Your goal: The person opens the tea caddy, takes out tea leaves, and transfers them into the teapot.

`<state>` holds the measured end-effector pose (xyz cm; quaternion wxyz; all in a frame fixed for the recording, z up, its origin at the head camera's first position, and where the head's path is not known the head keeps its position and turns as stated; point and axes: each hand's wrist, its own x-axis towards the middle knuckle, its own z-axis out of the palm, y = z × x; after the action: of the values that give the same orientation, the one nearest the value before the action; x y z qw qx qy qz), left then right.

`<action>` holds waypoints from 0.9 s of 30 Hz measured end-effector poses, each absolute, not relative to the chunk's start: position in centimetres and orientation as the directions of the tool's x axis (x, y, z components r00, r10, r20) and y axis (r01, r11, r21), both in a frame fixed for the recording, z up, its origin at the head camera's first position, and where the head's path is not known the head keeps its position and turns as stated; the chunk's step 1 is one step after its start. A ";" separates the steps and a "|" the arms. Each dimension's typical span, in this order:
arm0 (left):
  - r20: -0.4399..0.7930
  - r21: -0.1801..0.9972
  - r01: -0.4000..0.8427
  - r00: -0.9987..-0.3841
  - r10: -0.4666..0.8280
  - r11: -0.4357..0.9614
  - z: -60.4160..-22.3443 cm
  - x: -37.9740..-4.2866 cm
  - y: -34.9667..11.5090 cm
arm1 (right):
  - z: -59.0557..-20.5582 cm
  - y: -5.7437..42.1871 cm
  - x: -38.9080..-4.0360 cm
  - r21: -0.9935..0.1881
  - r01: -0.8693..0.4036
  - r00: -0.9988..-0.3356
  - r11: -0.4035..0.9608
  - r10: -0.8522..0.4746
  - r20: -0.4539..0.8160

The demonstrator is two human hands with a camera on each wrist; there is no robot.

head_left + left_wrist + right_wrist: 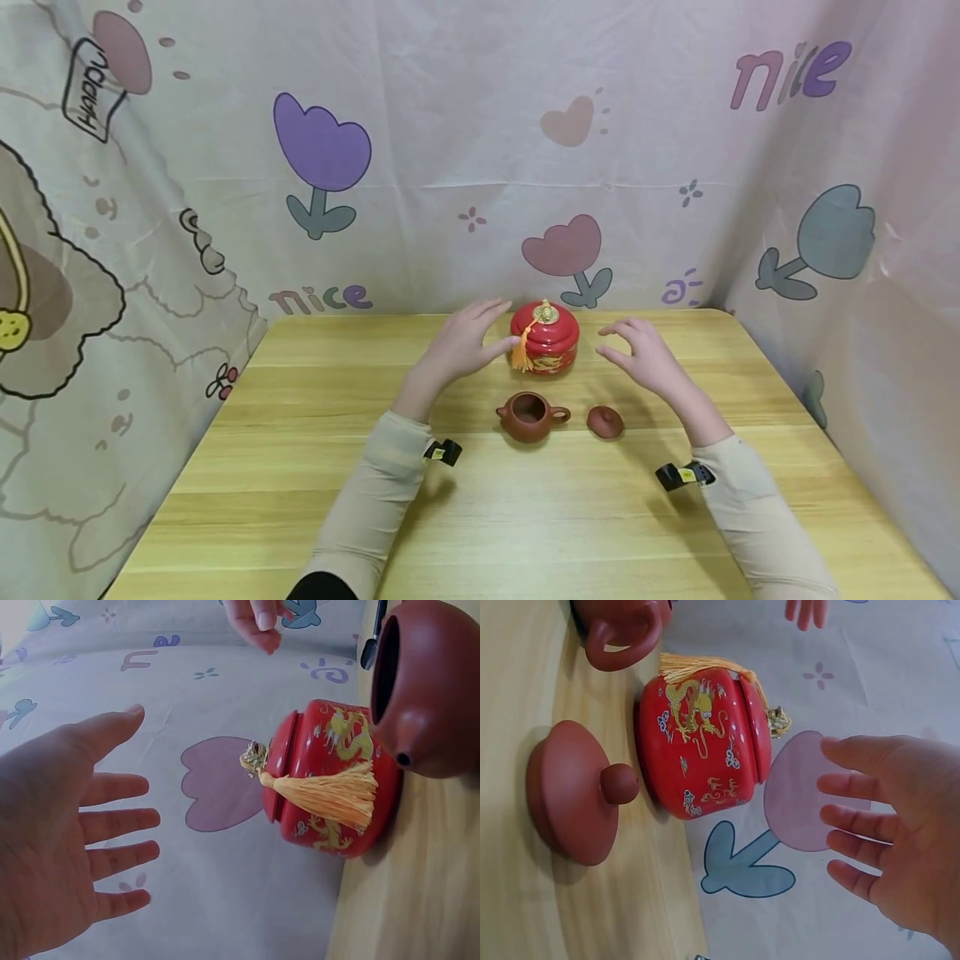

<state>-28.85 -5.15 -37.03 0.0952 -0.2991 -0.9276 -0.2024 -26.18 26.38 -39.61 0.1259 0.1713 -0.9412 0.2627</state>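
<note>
A red lidded jar point(545, 342) with gold dragons, a gold knob and an orange tassel point(326, 795) stands at the back of the table. To its left is my left hand point(467, 340), fingers extended and thumb apart, holding nothing. On the jar's other side my right hand point(640, 354) hovers with spread, slightly bent fingers and an empty palm. Nearer to me sits a brown clay teapot point(517, 423), uncovered, its spout to the left and handle to the right. Beside the handle lies its round lid point(604, 422), knob upward.
The wooden table point(300, 467) ends at a patterned cloth backdrop point(435, 125), close behind the jar. More cloth hangs along both sides. A small black camera is strapped to each wrist.
</note>
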 end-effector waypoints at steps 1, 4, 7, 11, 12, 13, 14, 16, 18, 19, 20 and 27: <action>0.307 0.314 0.597 -0.800 0.516 0.738 -36.9 -29.1 -4.9 | -39.5 26.3 -26.4 -0.458 -0.383 -0.912 0.802 -0.249 0.326; 0.328 0.304 0.601 -0.795 0.511 0.739 -36.6 -29.7 -4.3 | -39.4 26.0 -27.1 -0.470 -0.371 -0.914 0.801 -0.226 0.336; 0.341 0.296 0.597 -0.795 0.501 0.745 -36.5 -30.3 -3.7 | -39.5 25.8 -27.8 -0.470 -0.379 -0.907 0.797 -0.220 0.358; 0.338 0.287 0.585 -0.803 0.491 0.759 -36.6 -31.1 -3.0 | -39.9 25.6 -28.7 -0.459 -0.382 -0.910 0.802 -0.241 0.336; 0.334 0.288 0.582 -0.806 0.490 0.760 -36.7 -31.3 -2.8 | -40.1 25.5 -29.0 -0.459 -0.377 -0.915 0.805 -0.249 0.317; 0.328 0.287 0.577 -0.809 0.488 0.764 -36.8 -31.5 -2.6 | -40.2 25.4 -29.2 -0.461 -0.370 -0.921 0.807 -0.255 0.293; 0.320 0.288 0.572 -0.813 0.486 0.768 -36.9 -31.8 -2.4 | -40.4 25.4 -29.4 -0.455 -0.365 -0.926 0.812 -0.263 0.273; 0.306 0.282 0.560 -0.822 0.480 0.779 -37.2 -32.3 -1.9 | -40.8 25.2 -29.9 -0.453 -0.353 -0.934 0.819 -0.276 0.229; 0.288 0.274 0.545 -0.833 0.473 0.792 -37.4 -32.8 -1.5 | -41.1 25.0 -30.3 -0.447 -0.345 -0.938 0.825 -0.289 0.190; 0.281 0.269 0.538 -0.837 0.469 0.799 -37.5 -33.0 -1.3 | -41.3 24.9 -30.6 -0.441 -0.341 -0.940 0.830 -0.293 0.175; 0.272 0.269 0.531 -0.842 0.465 0.804 -37.7 -33.3 -1.1 | -41.5 24.8 -30.8 -0.438 -0.340 -0.940 0.832 -0.299 0.162; 0.234 0.267 0.491 -0.868 0.438 0.829 -38.4 -34.7 0.3 | -42.8 24.3 -32.1 -0.432 -0.343 -0.938 0.834 -0.329 0.110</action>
<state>-34.67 0.28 -38.43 0.0814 -0.2437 -0.9529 -0.1610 -32.13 24.34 -42.83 0.0159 0.1755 -0.9575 0.2283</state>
